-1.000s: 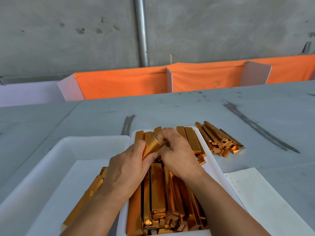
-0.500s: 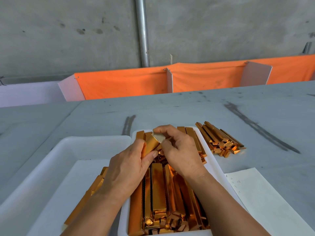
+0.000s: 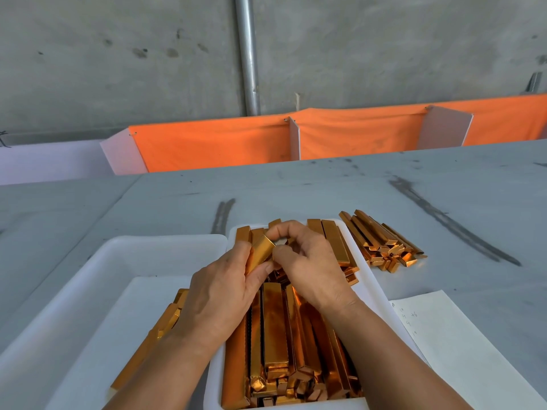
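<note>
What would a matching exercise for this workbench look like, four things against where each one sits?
Things:
1. gold box
2. loose pile of boxes
3. paper sheet
4. orange cloth

Places:
A. along the far edge of the table
B. lying flat at the near right
C. held by left hand and right hand
D. heaped right of the full tray

Pairs: 1-C, 2-D, 3-B, 4-A

Left grip point(image 3: 219, 294) holds a gold box point(image 3: 260, 253) over the filled white tray point(image 3: 368, 284). Right grip point(image 3: 307, 261) pinches the box's far end. Loose boxes point(image 3: 384, 241) lie on the bench point(image 3: 296, 187).
</note>
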